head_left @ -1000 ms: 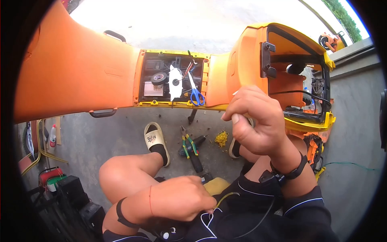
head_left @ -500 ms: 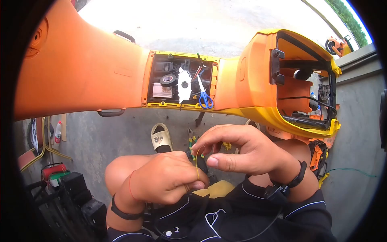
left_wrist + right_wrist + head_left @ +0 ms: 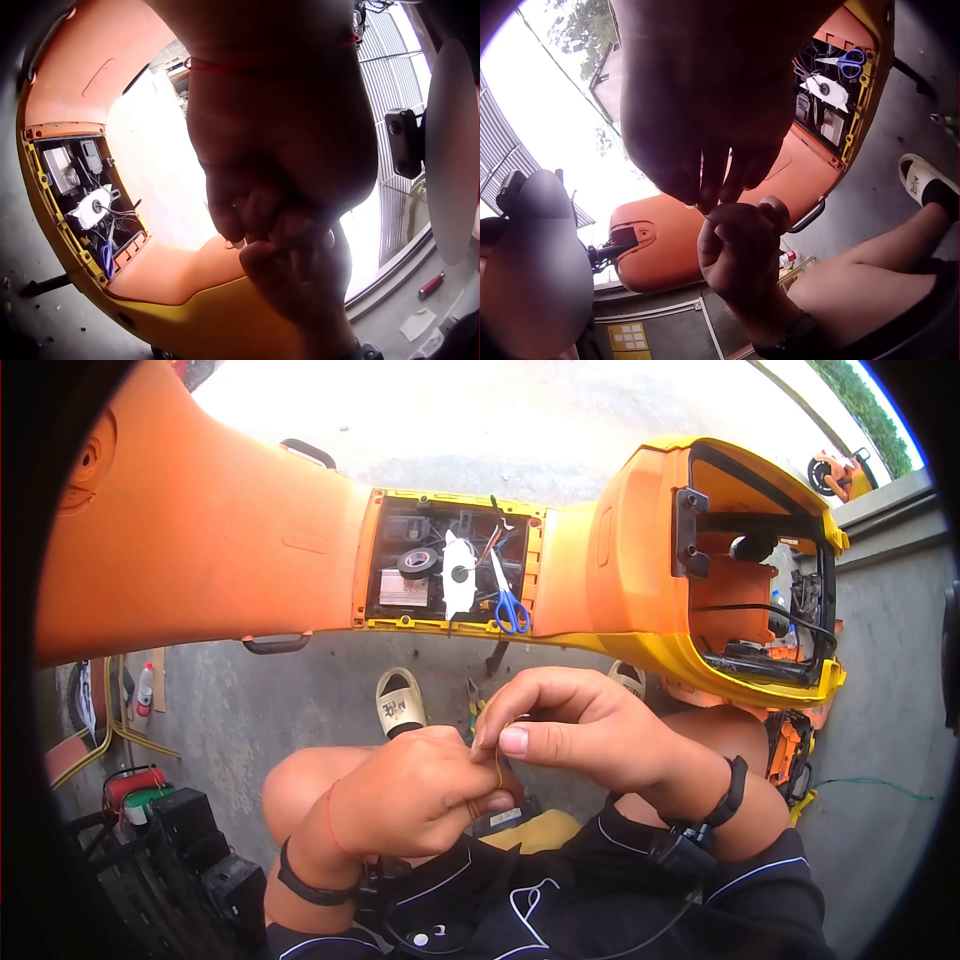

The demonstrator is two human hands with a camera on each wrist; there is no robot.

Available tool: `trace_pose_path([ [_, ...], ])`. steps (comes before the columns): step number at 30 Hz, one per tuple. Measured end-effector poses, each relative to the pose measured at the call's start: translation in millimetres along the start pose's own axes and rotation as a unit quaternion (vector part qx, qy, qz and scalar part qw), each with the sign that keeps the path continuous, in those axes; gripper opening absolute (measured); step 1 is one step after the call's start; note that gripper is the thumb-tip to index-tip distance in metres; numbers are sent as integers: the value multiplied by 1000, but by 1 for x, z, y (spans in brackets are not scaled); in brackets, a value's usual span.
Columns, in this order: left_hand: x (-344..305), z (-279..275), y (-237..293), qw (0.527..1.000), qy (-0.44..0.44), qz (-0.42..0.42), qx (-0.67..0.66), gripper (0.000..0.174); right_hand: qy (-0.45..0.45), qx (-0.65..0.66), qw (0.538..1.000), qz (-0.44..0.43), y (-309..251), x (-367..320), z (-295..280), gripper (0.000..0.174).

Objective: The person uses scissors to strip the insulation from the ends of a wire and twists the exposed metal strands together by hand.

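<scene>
A thin yellow wire (image 3: 499,770) runs between the two hands, low in front of the body in the head view. My left hand (image 3: 420,790) has its fingers curled round the wire, thumb toward the right. Close against it, my right hand (image 3: 590,735) pinches the wire's upper part between thumb and forefinger. In the left wrist view the left hand (image 3: 277,157) is dark and meets the right hand (image 3: 300,270) at the fingertips. The right wrist view shows the wire's tip region mostly hidden behind the fingers.
An orange and yellow vehicle body (image 3: 250,540) stretches across ahead. Its open compartment (image 3: 372,585) holds blue-handled scissors (image 3: 511,610), a black tape roll (image 3: 418,563) and a white piece (image 3: 459,585). Pliers (image 3: 474,700) lie on the floor between the slippers (image 3: 400,705); black boxes (image 3: 180,840) stand at left.
My right hand has come down and left from a raised position beside the vehicle and now pinches the yellow wire at the left hand. The left hand has risen slightly, still gripping the wire.
</scene>
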State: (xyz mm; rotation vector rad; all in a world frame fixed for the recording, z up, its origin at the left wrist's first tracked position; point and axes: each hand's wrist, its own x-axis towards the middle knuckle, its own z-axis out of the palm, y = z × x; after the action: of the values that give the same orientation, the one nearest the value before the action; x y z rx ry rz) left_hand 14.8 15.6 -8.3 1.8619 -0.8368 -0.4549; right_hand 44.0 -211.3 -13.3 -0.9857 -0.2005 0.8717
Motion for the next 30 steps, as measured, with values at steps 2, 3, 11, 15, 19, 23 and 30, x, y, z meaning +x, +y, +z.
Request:
trace_pose_path([
  [2, -1, -1, 0, 1000, 1, -5, 9, 5, -4, 49, 998, 32, -2, 1, 0, 14],
  [3, -2, -1, -2, 1000, 2, -5, 10, 5, -8, 46, 999, 27, -3, 2, 1, 14],
  [11, -3, -1, -3, 999, 18, -15, 21, 6, -6, 29, 1000, -2, 2, 5, 4, 13],
  [15, -2, 2, -4, 998, 37, -27, 33, 6, -4, 13, 1000, -3, 4, 7, 4, 11],
  [19, 2, -3, -8, 996, 8, -82, 27, 21, 39, -106, 993, -34, 4, 8, 7, 10],
  [23, -2, -1, -4, 948, 147, -107, 260, 63, 152, -409, 877, -203, 4, 12, 7, 11],
  [30, -1, -4, 6, 950, 264, -60, 155, 42, 176, -550, 754, -313, 15, 13, 6, 14],
])
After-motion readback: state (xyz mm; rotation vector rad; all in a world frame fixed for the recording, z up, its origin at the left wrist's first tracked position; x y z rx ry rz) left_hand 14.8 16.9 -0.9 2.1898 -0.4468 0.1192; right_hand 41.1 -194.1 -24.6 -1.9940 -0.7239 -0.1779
